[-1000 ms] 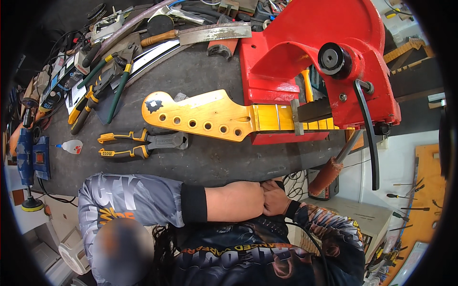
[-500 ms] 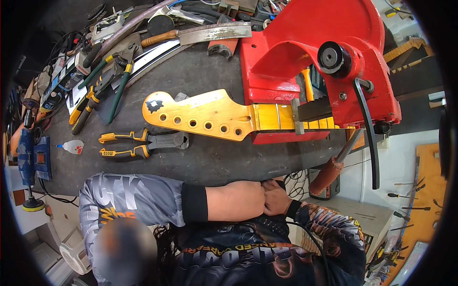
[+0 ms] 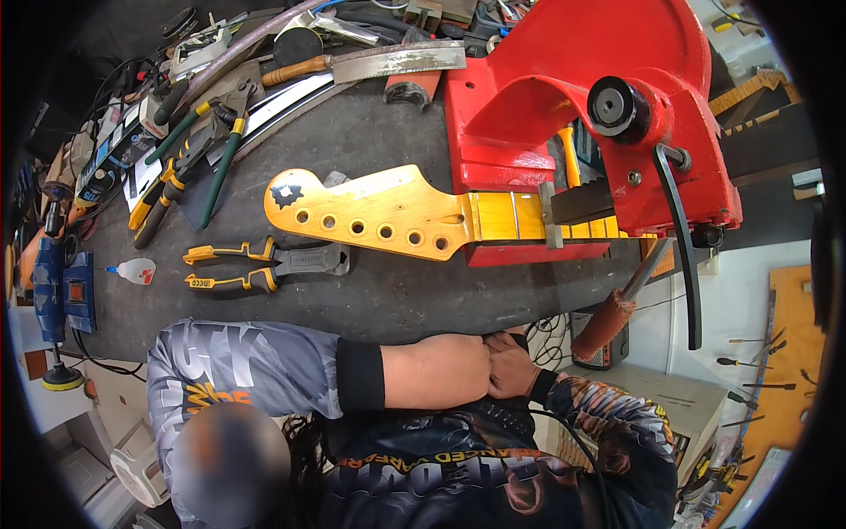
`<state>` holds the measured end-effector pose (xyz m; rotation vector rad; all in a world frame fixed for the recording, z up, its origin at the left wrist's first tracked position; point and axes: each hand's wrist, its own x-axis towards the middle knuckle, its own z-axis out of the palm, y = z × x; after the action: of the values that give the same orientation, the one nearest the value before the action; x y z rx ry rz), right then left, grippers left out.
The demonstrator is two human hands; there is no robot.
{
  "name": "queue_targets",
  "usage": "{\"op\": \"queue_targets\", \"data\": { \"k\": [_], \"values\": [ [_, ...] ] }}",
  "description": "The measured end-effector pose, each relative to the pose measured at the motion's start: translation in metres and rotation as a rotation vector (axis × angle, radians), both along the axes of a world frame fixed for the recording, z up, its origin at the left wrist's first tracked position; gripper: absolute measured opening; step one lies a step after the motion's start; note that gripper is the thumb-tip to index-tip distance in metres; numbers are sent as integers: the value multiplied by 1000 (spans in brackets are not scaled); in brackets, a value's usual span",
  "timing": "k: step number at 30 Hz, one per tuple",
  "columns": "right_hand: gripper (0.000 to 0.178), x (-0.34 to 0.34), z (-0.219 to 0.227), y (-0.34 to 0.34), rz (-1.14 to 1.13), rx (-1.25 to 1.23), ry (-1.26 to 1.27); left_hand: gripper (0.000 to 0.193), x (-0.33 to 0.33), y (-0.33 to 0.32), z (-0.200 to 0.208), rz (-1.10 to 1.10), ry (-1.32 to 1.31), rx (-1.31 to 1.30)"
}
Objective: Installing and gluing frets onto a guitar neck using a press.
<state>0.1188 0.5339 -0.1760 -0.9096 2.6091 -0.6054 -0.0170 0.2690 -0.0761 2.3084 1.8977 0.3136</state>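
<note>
My forearms are drawn in across my front at the bench edge. My right hand (image 3: 513,368) is closed, its fingers wrapped over my left wrist. Only a sliver of my left hand (image 3: 506,339) shows past it; its fingers are hidden. Neither hand touches anything on the bench. Beyond them, a yellow guitar neck (image 3: 379,216) lies with its holed headstock to the left and its fretboard up, on the bed of a red arbor press (image 3: 617,44). A small metal bar (image 3: 551,216) at the ram's end meets the fretboard. End-cutting pliers (image 3: 308,260) with yellow-black handles lie before the headstock.
The press handle (image 3: 604,328), with a reddish grip, hangs out past the bench edge at right, beside a black bent lever (image 3: 683,256). A wooden-handled saw (image 3: 397,62) and green-handled cutters (image 3: 225,167) lie farther back. A small white bottle (image 3: 137,271) lies at left.
</note>
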Motion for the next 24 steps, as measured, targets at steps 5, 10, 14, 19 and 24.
{"op": "queue_targets", "data": {
  "k": [5, 10, 14, 19, 24],
  "values": [
    [47, -1, 1, 0, 0, 3, 0, 19, 0, -1, 1, 9, -13, 9],
    [45, -2, 4, -1, 1, 3, 1, 19, 1, 0, -1, 9, 2, 20],
    [45, -1, 4, -1, -5, 12, -4, 20, 0, -1, 1, 25, -18, 25],
    [46, 1, 1, 0, -18, 24, -6, 18, -1, 0, 1, 19, -41, 56],
    [47, 0, 2, 0, -20, 6, -22, 18, 0, 0, 1, 17, -44, 37]
  ]
}}
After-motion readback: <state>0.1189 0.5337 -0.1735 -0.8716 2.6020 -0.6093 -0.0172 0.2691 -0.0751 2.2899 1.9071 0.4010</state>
